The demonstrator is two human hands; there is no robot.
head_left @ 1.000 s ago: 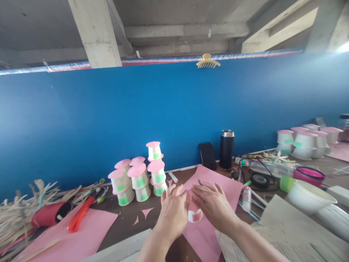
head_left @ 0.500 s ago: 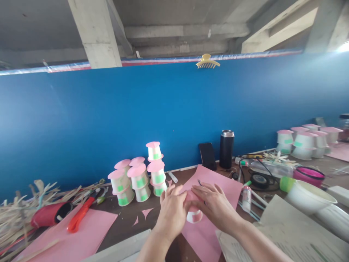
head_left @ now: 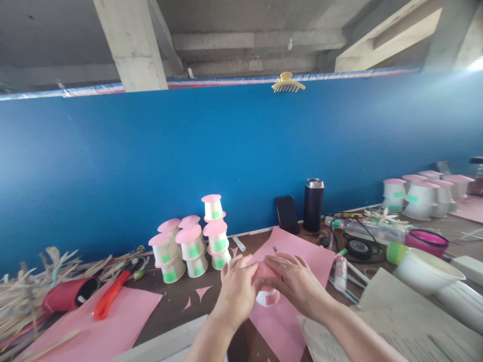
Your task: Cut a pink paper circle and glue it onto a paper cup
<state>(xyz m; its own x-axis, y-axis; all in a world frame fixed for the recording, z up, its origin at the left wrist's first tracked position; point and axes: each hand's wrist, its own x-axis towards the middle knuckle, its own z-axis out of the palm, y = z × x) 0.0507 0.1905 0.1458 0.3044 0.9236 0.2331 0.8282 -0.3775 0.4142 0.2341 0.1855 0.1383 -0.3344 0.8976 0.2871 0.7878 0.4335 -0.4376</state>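
Both hands meet over a small white paper cup [head_left: 268, 296] with a pink patch, held upside down above a pink paper sheet [head_left: 287, 301]. My left hand [head_left: 237, 287] curls round the cup's left side. From the right, my right hand [head_left: 293, 281] presses a pink paper top [head_left: 264, 271] onto the cup with bent fingers. Behind them to the left stands a stack of finished cups [head_left: 192, 246] with pink tops and green patches.
A blue partition [head_left: 188, 161] backs the table. Near it stand a dark flask [head_left: 314, 203] and a phone [head_left: 287, 214]. Right: a glue bottle [head_left: 340, 272], white bowl [head_left: 426, 271], pink bowl [head_left: 428, 242], more cups [head_left: 422, 196]. Left: orange cutter [head_left: 109, 300], straw strips [head_left: 26, 296], another pink sheet [head_left: 98, 327].
The cup has risen slightly and my hands have closed in tighter around its pink top. The rest of the table is unchanged.
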